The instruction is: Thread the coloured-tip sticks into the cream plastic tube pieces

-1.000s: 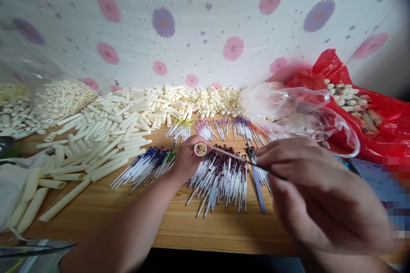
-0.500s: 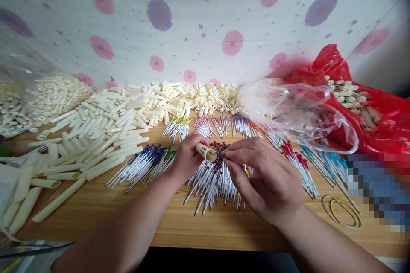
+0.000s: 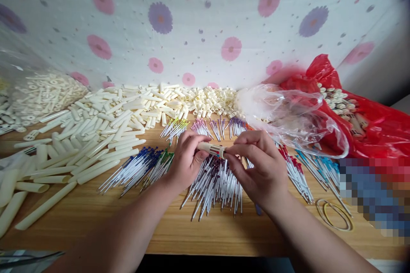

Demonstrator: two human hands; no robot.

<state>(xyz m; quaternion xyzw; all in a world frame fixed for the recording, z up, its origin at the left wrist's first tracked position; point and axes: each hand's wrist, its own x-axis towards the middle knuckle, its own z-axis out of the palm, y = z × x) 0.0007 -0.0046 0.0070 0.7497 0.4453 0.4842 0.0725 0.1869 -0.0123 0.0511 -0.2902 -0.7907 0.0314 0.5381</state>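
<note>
My left hand point(image 3: 185, 160) is closed around a cream multicolour pen barrel point(image 3: 210, 149), held almost level with its slotted end to the right. Coloured bits show in the slots. At that end, the thumb and forefinger of my right hand point(image 3: 264, 168) are pinched together; anything between them is too small to make out. Below both hands lies a fanned pile of dark purple-tipped pen refills point(image 3: 216, 187). Blue-tipped refills point(image 3: 133, 168) and green-tipped refills point(image 3: 162, 166) are left of it. Red-tipped refills point(image 3: 296, 175) lie beyond my right hand.
Cream pen tubes point(image 3: 96, 136) are heaped at left and back, beside slotted pen parts point(image 3: 211, 100). A clear plastic bag point(image 3: 282, 106) and a red bag point(image 3: 378, 123) stand at back right. Turquoise-tipped refills point(image 3: 320, 166) and rubber bands point(image 3: 335, 215) lie on the right of the wooden table point(image 3: 192, 239).
The pen barrel has turned from pointing its open end toward me to lying sideways, slots in view. The dark refill between my right fingers no longer shows. The view has shifted slightly.
</note>
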